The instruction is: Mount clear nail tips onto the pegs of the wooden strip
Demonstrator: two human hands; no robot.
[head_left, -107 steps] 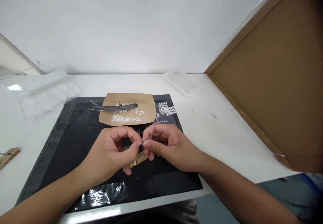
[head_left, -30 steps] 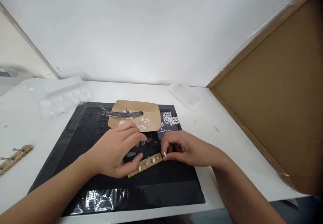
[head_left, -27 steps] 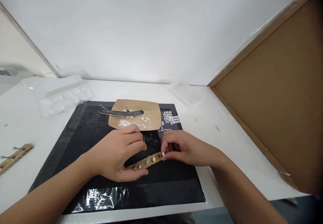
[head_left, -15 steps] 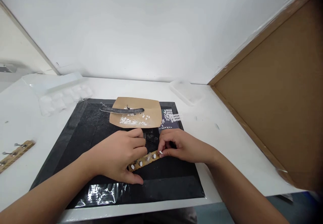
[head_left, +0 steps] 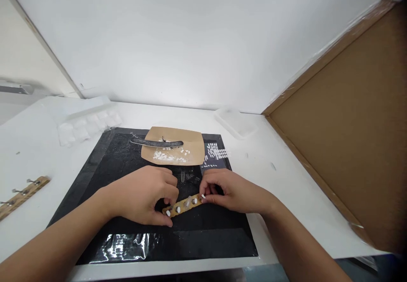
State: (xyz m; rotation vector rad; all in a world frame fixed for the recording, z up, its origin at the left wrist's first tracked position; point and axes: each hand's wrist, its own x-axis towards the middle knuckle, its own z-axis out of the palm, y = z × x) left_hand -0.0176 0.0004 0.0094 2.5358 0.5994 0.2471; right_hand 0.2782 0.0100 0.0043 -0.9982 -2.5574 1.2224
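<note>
A narrow wooden strip (head_left: pixel 182 207) lies slanted on the black mat (head_left: pixel 127 235), with small posts along it topped by white oval pieces (head_left: pixel 178 210). A clear piece (head_left: pixel 188 201) lies across its middle. My left hand (head_left: pixel 148 195) is closed around the strip's left end, thumb on the near side and curled fingers on the far side. At the right end, my right hand (head_left: pixel 230 190) pinches a small white piece (head_left: pixel 203 196) between thumb and forefinger, right at the last post. Its other fingers are curled in. Clear nail tips (head_left: pixel 182 176) lie just behind the strip.
Behind my hands, a brown sheet (head_left: pixel 193 142) carries white bits and a dark nail file (head_left: pixel 155 143). White tabs (head_left: pixel 219 151) on a dark sheet lie right of it. Clear plastic trays (head_left: pixel 85 125) stand behind; another post strip (head_left: pixel 23 197) lies left. Cardboard (head_left: pixel 337 125) borders the right.
My left hand has shifted slightly left, its thumb drawing back toward the strip's left end. My right hand keeps its pinch at the right end. The camera view has tilted slightly.
</note>
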